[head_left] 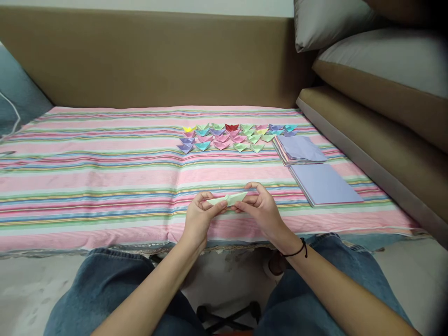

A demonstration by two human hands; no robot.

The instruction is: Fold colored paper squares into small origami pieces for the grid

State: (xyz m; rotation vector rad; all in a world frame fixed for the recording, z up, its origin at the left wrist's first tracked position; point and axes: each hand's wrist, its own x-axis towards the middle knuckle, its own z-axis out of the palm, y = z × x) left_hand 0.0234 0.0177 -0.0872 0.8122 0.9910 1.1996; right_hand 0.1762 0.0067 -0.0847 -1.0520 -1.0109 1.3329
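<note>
A pale green folded paper (229, 199) is held level between both hands, near the front edge of the striped cloth. My left hand (200, 211) pinches its left part between thumb and fingers. On its right part, my right hand (261, 205) grips with the thumb in front and fingers behind. Beyond the hands stand rows of small folded paper boats in several colours, among them a red boat (231, 127), a yellow boat (189, 129) and a pink boat (221, 145).
Right of the boats lies a stack of crumpled-topped paper sheets (303, 148), with a flat stack of lilac paper (327, 184) in front. The striped cloth (87, 182) covers the surface. Cushions (385, 60) are piled at the right, and a brown backrest (157, 58) rises behind.
</note>
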